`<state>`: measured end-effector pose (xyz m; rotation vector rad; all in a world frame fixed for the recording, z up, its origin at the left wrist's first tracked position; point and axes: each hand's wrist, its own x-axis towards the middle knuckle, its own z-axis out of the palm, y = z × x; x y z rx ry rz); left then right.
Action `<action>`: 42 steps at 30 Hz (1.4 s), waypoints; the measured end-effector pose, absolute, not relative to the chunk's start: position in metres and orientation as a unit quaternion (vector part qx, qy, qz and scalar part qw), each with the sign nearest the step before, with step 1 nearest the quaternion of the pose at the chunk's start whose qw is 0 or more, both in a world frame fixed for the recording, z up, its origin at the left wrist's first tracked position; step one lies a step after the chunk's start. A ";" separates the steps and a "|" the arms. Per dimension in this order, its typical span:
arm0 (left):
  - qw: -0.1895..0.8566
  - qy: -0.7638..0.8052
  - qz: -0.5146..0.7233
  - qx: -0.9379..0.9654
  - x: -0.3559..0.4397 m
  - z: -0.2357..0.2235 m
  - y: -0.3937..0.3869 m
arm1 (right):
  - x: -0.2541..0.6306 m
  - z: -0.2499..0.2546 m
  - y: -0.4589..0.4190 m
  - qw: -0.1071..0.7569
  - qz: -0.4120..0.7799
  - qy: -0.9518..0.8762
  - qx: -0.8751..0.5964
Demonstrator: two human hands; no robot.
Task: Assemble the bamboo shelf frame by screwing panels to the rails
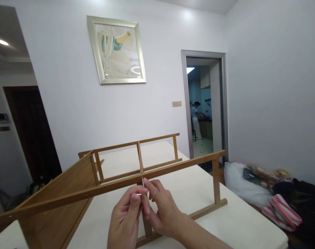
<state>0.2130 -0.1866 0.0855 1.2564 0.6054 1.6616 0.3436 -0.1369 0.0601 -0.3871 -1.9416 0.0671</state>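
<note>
Both of my hands meet at the middle of a wooden frame's near long rail [116,185]. My left hand [127,214] is closed in a pinch, with a small shiny metal piece [139,194] showing at its fingertips. The fingers of my right hand [164,205] are closed around a thin silver metal rod [143,182], whose tip reaches up to the rail. Whether these two bits of metal are one piece I cannot tell. Behind my hands, a short wooden crosspiece [147,226] is partly hidden. A wooden panel [66,183] joins the near and far side frames at left.
The wooden structure rests on a white table [199,193]. Its far side frame [157,138] stands near the wall. Clothes and a pale bag [237,180] lie to the right. Through a doorway [183,103], another person [196,117] stands at a counter.
</note>
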 end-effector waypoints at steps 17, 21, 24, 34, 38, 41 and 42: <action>0.458 0.256 0.641 0.560 0.212 0.099 -0.187 | 0.345 0.059 -0.135 0.545 0.013 -0.821 -0.168; 0.443 0.262 0.624 0.588 0.209 0.103 -0.188 | 0.345 0.061 -0.135 0.545 0.011 -0.822 -0.165; 0.431 0.263 0.616 0.605 0.206 0.106 -0.189 | 0.345 0.061 -0.136 0.545 0.015 -0.822 -0.167; 0.439 0.281 0.636 0.568 0.208 0.110 -0.194 | 0.344 0.059 -0.135 0.544 0.005 -0.821 -0.175; 0.423 0.299 0.652 0.553 0.208 0.108 -0.195 | 0.345 0.061 -0.136 0.542 -0.003 -0.823 -0.172; 0.419 0.312 0.652 0.549 0.208 0.108 -0.195 | 0.345 0.061 -0.136 0.542 -0.007 -0.822 -0.174; 0.419 0.312 0.649 0.553 0.208 0.108 -0.196 | 0.345 0.061 -0.135 0.541 -0.008 -0.823 -0.174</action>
